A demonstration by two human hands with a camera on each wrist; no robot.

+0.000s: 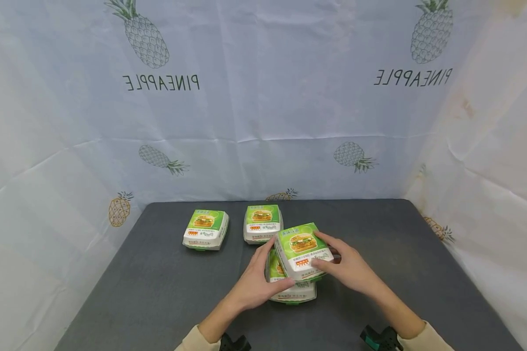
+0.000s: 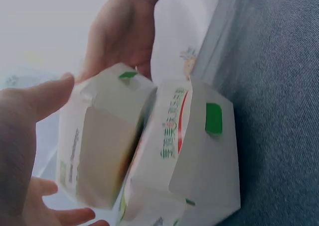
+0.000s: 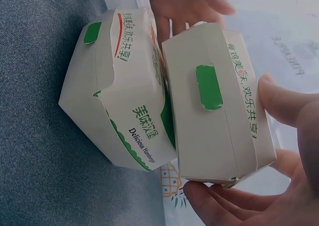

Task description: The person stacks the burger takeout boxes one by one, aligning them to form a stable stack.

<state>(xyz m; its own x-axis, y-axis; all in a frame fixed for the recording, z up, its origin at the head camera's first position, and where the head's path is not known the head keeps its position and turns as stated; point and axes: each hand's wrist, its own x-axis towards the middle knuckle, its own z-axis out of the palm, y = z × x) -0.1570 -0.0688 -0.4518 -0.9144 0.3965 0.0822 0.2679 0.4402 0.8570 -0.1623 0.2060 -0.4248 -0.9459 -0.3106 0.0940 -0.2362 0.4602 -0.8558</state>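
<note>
One hamburger box (image 1: 303, 248), green and white with a burger picture, sits tilted over another hamburger box (image 1: 292, 293) on the table. My right hand (image 1: 349, 265) grips the upper box at its right side, thumb at the front edge and fingers along the side. On the other side, my left hand (image 1: 254, 282) has its fingertips beside the upper box's left edge and its thumb stretched across the front of the lower one. In the left wrist view the left fingers are spread and fairly straight. The right wrist view shows the upper box's green tab (image 3: 209, 89).
Two more hamburger boxes stand farther back: one box (image 1: 205, 229) at the left and another box (image 1: 263, 224) just behind the stack. The dark grey table (image 1: 158, 292) meets a pale pineapple-print cloth (image 1: 254, 107) at its back and sides.
</note>
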